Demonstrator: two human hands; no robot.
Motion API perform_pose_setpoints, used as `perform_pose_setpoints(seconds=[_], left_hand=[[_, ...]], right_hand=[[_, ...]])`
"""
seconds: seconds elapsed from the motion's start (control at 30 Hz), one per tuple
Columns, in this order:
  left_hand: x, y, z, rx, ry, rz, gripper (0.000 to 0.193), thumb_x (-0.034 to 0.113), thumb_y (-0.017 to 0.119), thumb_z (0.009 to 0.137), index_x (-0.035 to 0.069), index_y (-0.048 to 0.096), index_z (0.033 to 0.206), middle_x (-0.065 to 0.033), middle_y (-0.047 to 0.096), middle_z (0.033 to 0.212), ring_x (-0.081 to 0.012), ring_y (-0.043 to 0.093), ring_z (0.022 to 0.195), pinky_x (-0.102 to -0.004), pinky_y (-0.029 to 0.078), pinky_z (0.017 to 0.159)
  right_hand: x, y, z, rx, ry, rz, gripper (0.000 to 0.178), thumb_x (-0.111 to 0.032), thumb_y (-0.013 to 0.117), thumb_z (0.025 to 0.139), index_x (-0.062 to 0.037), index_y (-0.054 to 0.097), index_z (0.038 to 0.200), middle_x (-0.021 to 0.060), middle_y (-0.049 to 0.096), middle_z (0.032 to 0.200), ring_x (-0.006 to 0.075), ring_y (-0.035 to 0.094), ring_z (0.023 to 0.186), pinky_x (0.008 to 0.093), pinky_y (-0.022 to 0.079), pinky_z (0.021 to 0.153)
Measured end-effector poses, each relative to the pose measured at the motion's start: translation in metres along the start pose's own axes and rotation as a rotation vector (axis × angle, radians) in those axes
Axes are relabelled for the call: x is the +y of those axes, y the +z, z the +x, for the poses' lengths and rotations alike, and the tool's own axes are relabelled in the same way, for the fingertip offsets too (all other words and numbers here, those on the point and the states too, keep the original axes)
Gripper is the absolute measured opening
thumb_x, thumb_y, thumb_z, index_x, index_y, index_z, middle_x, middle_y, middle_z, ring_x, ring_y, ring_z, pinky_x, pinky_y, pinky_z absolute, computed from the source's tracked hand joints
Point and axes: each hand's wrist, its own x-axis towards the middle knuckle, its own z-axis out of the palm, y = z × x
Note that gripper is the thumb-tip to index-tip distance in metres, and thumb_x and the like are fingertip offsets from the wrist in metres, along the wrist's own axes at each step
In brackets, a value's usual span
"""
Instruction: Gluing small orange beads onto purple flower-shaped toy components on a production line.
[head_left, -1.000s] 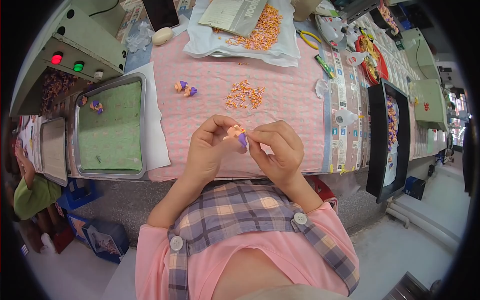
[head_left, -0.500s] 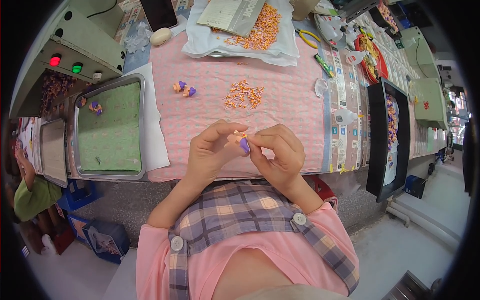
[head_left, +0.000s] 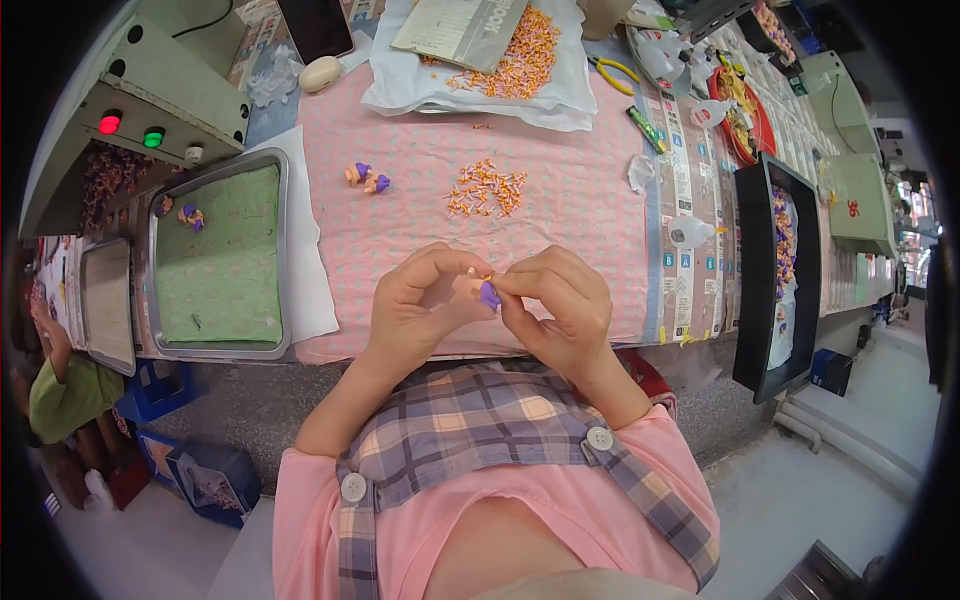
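Between my two hands, above the near part of the pink cloth [head_left: 400,140], is a small purple and peach plastic figure [head_left: 488,294]. My left hand [head_left: 418,300] curves around its left side, thumb and fingertips closed on it. My right hand [head_left: 560,302] pinches at its right side. A tiny orange bit shows at the fingertips, partly hidden by them. Beyond my hands lies a loose pile of small orange, white and pink pieces [head_left: 487,188]. Two similar purple and peach figures [head_left: 367,177] rest on the cloth to the left of that pile.
On the left, a metal tray [head_left: 285,250] with a green lining holds another figure, beside a machine [head_left: 170,100] with lit buttons. A white sheet at the back bears more small pieces and a grey booklet [head_left: 460,35]. Yellow-handled pliers [head_left: 615,78], a bottle [head_left: 690,232] and a long black tray [head_left: 750,300] lie right.
My left fingers have closed inward over the top of the figure, covering more of the orange bit. The figure has shifted very slightly; my right hand keeps its pinch.
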Motion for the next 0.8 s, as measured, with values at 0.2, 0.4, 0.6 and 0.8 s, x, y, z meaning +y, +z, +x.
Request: perform_pose_setpoints(seconds=[0.2,0.4,0.6,0.8], left_hand=[[0.0087,0.0073,0.0002,0.041,-0.005,0.089,0.031,0.007,0.066,0.066,-0.002,0.052,0.092,-0.0030,0.051,0.081,-0.0081,0.051,0.074,-0.0181,0.043,0.064],[0.0072,0.0038,0.0025,-0.031,0.018,0.122,0.032,0.007,0.066,0.066,-0.002,0.052,0.092,-0.0033,0.051,0.081,-0.0082,0.051,0.074,-0.0182,0.043,0.064],[0.0098,0.0057,0.0017,-0.034,-0.169,-0.171,0.032,0.006,0.066,0.065,-0.002,0.052,0.093,-0.0031,0.050,0.080,-0.0086,0.051,0.073,-0.0193,0.044,0.064],[0.0097,0.0016,0.0033,-0.068,0.053,0.305,0.030,0.006,0.066,0.066,-0.001,0.052,0.091,-0.0043,0.052,0.078,-0.0098,0.054,0.070,-0.0206,0.046,0.064]], right_hand=[[0.0009,-0.0022,0.0002,-0.006,0.010,0.039,0.017,0.008,0.059,0.055,-0.0010,0.057,0.070,0.0076,0.055,0.063,0.0179,0.053,0.056,0.0256,0.040,0.048],[0.0004,-0.0048,0.0019,0.014,-0.032,0.016,0.019,0.008,0.059,0.055,-0.0013,0.057,0.071,0.0074,0.055,0.064,0.0180,0.053,0.056,0.0258,0.040,0.049],[-0.0007,-0.0075,0.0023,-0.016,-0.069,-0.047,0.019,0.008,0.059,0.053,-0.0014,0.057,0.070,0.0070,0.055,0.064,0.0179,0.053,0.056,0.0259,0.040,0.048],[0.0001,-0.0103,0.0023,-0.042,-0.068,-0.052,0.020,0.007,0.059,0.053,-0.0019,0.056,0.071,0.0066,0.055,0.063,0.0179,0.052,0.055,0.0265,0.040,0.048]])
